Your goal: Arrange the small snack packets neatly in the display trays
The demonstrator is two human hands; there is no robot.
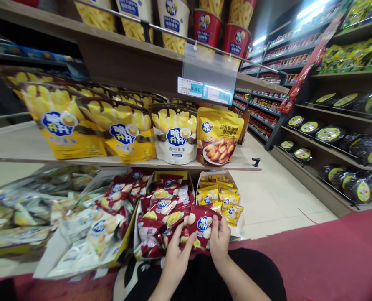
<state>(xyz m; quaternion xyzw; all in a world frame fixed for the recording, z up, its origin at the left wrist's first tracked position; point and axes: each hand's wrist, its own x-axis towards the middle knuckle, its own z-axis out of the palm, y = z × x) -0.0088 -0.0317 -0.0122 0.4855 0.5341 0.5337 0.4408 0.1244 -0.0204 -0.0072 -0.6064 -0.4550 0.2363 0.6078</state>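
Between my two hands is a dark red snack bag (200,228) with a blue and white logo, held upright over the front of the boxes. My left hand (179,251) grips its left lower side, thumb in front. On its right edge, my right hand (220,238) is closed with the thumb on the front face. Behind and left of it, a box (136,234) holds several similar red bags (165,205). To the right, a white box (201,177) contains small yellow packets (231,211).
Pouches (175,138) stand along a low shelf (245,163), with a price tag (190,88) above. Snack buckets (173,21) fill the upper shelf. White bags (88,242) lie in a box at left. Dark wrapped round packs (330,133) line the right rack. Red carpet (330,259) covers the floor nearby.
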